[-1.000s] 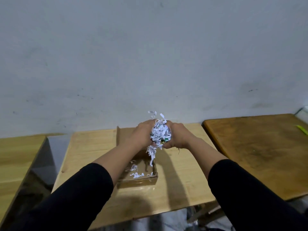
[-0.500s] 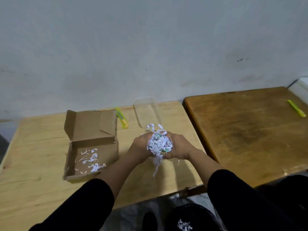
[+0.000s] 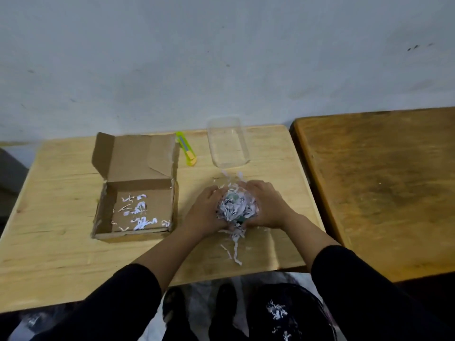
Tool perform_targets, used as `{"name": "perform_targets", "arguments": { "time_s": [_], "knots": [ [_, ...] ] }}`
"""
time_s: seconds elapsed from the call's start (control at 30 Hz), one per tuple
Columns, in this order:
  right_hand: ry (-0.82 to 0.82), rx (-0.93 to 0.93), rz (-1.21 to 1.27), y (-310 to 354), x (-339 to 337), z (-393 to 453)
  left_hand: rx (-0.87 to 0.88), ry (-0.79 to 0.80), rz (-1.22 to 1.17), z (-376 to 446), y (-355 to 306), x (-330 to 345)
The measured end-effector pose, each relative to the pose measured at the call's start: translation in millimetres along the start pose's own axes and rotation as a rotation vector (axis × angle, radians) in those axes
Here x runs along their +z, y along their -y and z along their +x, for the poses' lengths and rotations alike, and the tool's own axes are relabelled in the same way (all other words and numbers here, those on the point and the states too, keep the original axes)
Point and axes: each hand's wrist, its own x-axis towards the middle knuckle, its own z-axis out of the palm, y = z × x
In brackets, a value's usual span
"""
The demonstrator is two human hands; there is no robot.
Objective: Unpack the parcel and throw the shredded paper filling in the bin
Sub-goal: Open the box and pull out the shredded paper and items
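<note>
A clump of white shredded paper [image 3: 235, 207] is cupped between both my hands above the light wooden table [image 3: 61, 254]. My left hand [image 3: 205, 211] grips its left side, my right hand [image 3: 267, 206] its right side. A few strips hang down from the clump toward the table. The open cardboard parcel [image 3: 135, 190] sits to the left with its lid folded back and some scraps on its floor. Below the table's front edge stands a black-lined bin [image 3: 293, 313] with a few shreds inside.
A yellow-green box cutter [image 3: 186, 152] lies behind the parcel's right side. A clear plastic container [image 3: 227, 142] stands at the back of the table by the grey wall. A darker wooden table [image 3: 384, 188] adjoins on the right.
The view has tilted down and swung left to right. My hands with the paper clump have moved from over the parcel to its right, toward the table's front and the bin.
</note>
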Motion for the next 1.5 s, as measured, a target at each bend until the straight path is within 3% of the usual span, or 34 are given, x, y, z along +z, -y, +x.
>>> {"name": "perform_targets", "arguments": {
  "time_s": [0.27,0.6,0.67,0.73,0.83,0.93,1.13,1.3,1.4,1.5],
  "knots": [
    [-0.157,-0.086,0.038,4.7,-3.3,-3.3,0.167,-0.122,0.164,1.2,1.7,6.9],
    [-0.384,0.056,0.029,-6.4,-10.4,4.1,0.033,-0.316,0.018,13.8,13.4,-7.3],
    [-0.412,-0.002,0.053,-3.6,-11.5,1.8,0.035,-0.406,0.015,15.9,14.3,-9.3],
    [-0.356,-0.107,0.05,-0.5,-5.7,0.7,0.147,-0.452,0.048,15.0,13.4,-7.9],
    [-0.257,-0.132,0.069,1.4,8.8,1.4,0.3,-0.3,0.135,13.8,13.4,3.6],
    [-0.195,-0.039,0.093,-1.1,14.3,2.0,0.152,-0.117,0.177,15.1,14.6,12.8],
    [-0.309,0.087,-0.038,-20.2,9.6,1.8,-0.085,-0.193,0.207,15.9,27.1,9.0],
    [-0.555,0.038,-0.052,-17.0,2.1,12.8,0.085,-0.305,0.197,36.1,19.5,4.0],
    [-0.325,0.105,-0.019,-7.6,5.8,28.6,0.159,-0.23,0.196,54.2,-2.1,3.8],
    [-0.146,0.167,-0.027,-6.2,11.5,36.5,0.052,-0.058,0.195,66.2,-8.3,5.2]
  ]
}}
